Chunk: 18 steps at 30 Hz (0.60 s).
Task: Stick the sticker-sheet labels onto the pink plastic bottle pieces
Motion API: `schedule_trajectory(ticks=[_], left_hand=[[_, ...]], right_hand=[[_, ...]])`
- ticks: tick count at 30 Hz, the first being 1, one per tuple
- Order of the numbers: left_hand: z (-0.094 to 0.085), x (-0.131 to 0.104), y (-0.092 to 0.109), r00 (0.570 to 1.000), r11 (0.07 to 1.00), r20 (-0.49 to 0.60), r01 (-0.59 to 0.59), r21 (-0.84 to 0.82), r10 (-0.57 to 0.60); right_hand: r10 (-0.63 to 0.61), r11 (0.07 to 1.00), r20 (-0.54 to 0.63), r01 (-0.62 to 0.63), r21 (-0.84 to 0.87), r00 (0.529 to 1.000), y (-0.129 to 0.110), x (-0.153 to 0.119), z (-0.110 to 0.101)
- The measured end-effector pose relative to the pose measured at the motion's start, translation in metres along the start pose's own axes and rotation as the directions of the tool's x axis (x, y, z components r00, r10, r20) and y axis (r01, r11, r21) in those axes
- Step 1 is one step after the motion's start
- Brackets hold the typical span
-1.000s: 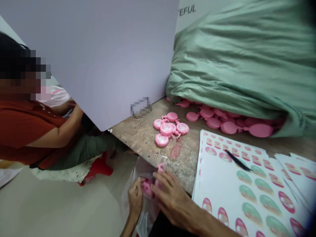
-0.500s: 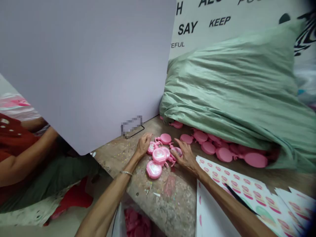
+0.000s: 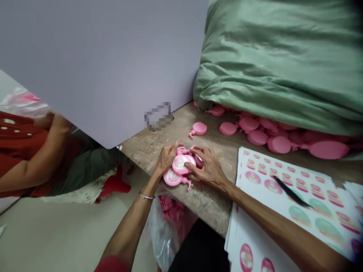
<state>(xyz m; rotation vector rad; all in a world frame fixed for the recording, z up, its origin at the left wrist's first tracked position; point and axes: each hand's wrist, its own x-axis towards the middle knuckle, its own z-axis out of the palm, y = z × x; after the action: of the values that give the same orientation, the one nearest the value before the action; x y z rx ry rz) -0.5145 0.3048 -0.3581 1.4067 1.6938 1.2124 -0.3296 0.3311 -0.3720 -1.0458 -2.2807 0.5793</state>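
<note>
Close to the table's near edge lies a small pile of pink round plastic pieces (image 3: 181, 165) with short stems and pale, shiny discs on their faces. My left hand (image 3: 168, 156) is curled against the pile's left side, its fingertips partly hidden behind the pieces. From the right, my right hand (image 3: 208, 166) presses in with its thumb on the top piece and its fingers bent round another at the back. A lower pink piece (image 3: 172, 178) juts out in front, its stem pointing right. Between the two hands the pieces overlap one another.
A single pink piece (image 3: 200, 128) lies farther back. Several more spill from under a green cloth sack (image 3: 272, 68). Sticker sheets (image 3: 255, 211) with a black tool (image 3: 292, 192) lie at right. A clear bag (image 3: 161, 230) holding pink pieces hangs below the edge. Another person (image 3: 36, 158) sits at left.
Both hands have drawn the pile together and towards the near table edge, leaving one piece behind. My view has tilted down, showing more of the bag and the sheets.
</note>
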Motion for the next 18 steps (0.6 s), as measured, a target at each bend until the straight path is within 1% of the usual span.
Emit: schedule_trajectory(ticks=[3, 5, 7, 9, 11, 12, 14, 16, 17, 18], left_hand=[[-0.011, -0.047, 0.003, 0.997, 0.999, -0.074, 0.008, -0.038, -0.011], [-0.015, -0.079, 0.004, 0.986, 0.999, -0.164, -0.014, -0.044, 0.006], [-0.017, -0.11, 0.002, 0.955, 0.998, -0.291, -0.057, -0.014, 0.05], [-0.016, -0.139, -0.006, 0.908, 0.996, -0.411, -0.085, 0.024, 0.087], [-0.012, -0.166, -0.018, 0.877, 0.997, -0.473, -0.068, 0.047, 0.082], [-0.009, -0.178, -0.025, 0.876, 0.998, -0.479, -0.044, 0.044, 0.06], [-0.003, -0.2, -0.039, 0.892, 0.999, -0.452, 0.037, 0.005, -0.031], [0.003, -0.218, -0.052, 0.912, 0.986, -0.375, 0.155, -0.053, -0.164], [0.005, -0.225, -0.058, 0.92, 0.974, -0.321, 0.21, -0.084, -0.227], [0.006, -0.231, -0.064, 0.916, 0.959, -0.283, 0.264, -0.106, -0.283]], right_hand=[[-0.053, 0.998, 0.051, 0.051, 0.026, 0.997, -0.027, -0.025, -0.001], [-0.084, 0.996, 0.071, 0.081, 0.049, 0.994, -0.043, -0.041, -0.004], [-0.121, 0.991, 0.065, 0.117, 0.068, 0.99, -0.057, -0.054, -0.006], [-0.169, 0.983, 0.059, 0.164, 0.077, 0.984, -0.069, -0.067, -0.005], [-0.228, 0.972, 0.084, 0.223, 0.068, 0.97, -0.08, -0.082, 0.0], [-0.258, 0.966, 0.11, 0.254, 0.053, 0.96, -0.085, -0.09, 0.003], [-0.324, 0.945, 0.163, 0.326, 0.014, 0.932, -0.094, -0.107, 0.008], [-0.379, 0.921, 0.23, 0.388, 0.004, 0.896, -0.101, -0.118, 0.007], [-0.397, 0.913, 0.257, 0.407, 0.018, 0.881, -0.102, -0.118, 0.004], [-0.409, 0.909, 0.275, 0.416, 0.034, 0.87, -0.1, -0.114, 0.0]])
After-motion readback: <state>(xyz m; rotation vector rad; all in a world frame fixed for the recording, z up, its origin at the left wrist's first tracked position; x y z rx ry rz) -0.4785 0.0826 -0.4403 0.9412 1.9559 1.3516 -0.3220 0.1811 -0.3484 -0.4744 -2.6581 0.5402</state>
